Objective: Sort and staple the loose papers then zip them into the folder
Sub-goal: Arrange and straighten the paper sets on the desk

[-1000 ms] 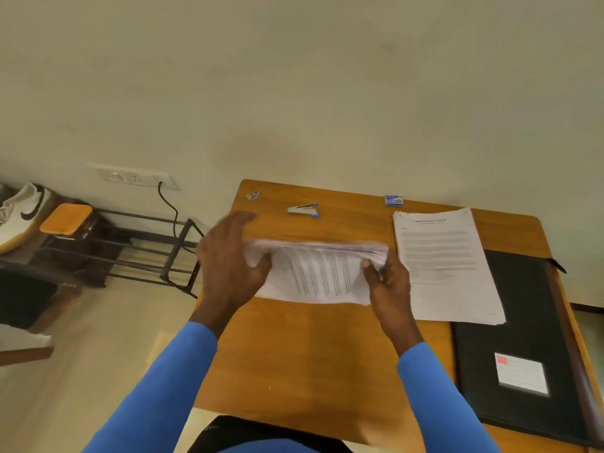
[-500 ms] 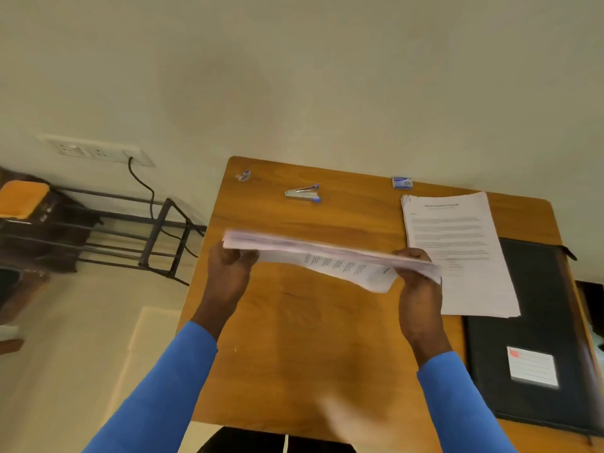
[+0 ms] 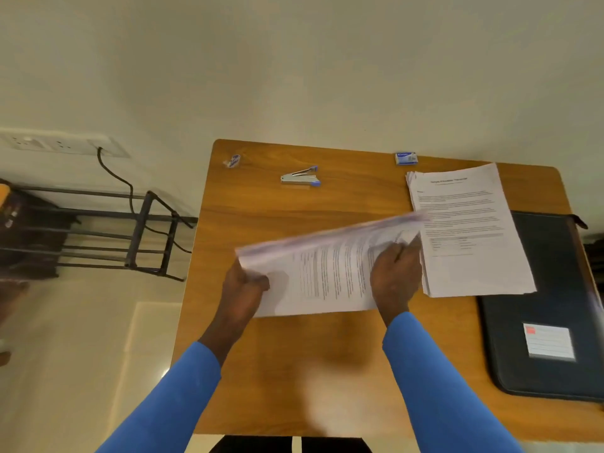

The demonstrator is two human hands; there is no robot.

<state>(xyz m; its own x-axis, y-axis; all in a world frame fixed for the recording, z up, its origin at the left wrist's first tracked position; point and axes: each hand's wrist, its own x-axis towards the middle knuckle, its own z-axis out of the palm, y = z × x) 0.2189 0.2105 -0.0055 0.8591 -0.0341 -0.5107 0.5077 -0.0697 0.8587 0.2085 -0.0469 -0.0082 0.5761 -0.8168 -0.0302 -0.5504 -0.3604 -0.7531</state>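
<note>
Left hand [image 3: 243,289] and right hand [image 3: 394,279] grip paper sheaf [image 3: 327,276], stapler [image 3: 300,178] beyond, folder [image 3: 549,289] at right

A: What sort of place is the view showing?

B: A desk corner, in a home study or small office. A wooden desk [image 3: 294,371] is standing against a bare wall [image 3: 294,76], carrying a stapler [image 3: 300,178], printed sheets [image 3: 470,263] and a black zip folder [image 3: 549,289].

A: And beside it?

B: A metal rack [image 3: 140,233] is standing under a socket panel [image 3: 58,143], a cable [image 3: 125,184] hanging down.
</note>
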